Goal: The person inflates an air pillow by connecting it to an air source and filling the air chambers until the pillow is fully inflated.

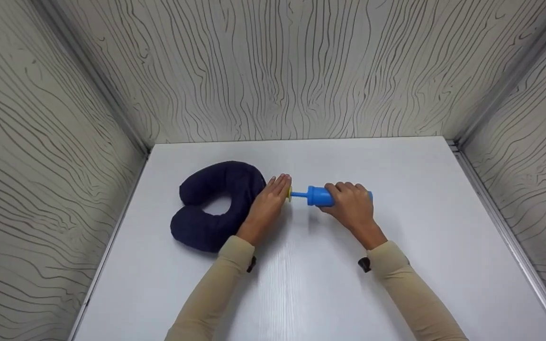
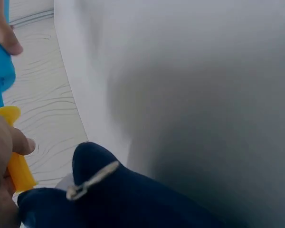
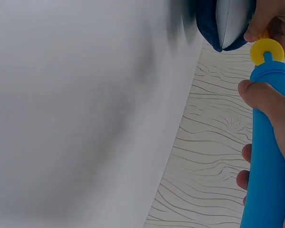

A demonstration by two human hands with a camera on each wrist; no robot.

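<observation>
A blue hand air pump (image 1: 320, 195) lies crosswise in front of me, its thin blue rod (image 1: 300, 194) leading left to a yellow flanged end piece (image 3: 267, 50). My right hand (image 1: 351, 203) wraps round the blue barrel (image 3: 270, 156), thumb near its collar. With thumb and fingers my left hand (image 1: 268, 201) grips the yellow piece (image 2: 20, 171), right beside the navy U-shaped neck pillow (image 1: 240, 194). The far tip of the yellow piece meets the pillow's edge in the left wrist view. A pale strip (image 2: 92, 181) shows on the navy fabric (image 2: 118, 204).
Both hands work over a white table (image 1: 282, 293). Wood-patterned panels (image 1: 273, 71) enclose it at the back and on both sides, with metal rails (image 1: 505, 232) along the edges.
</observation>
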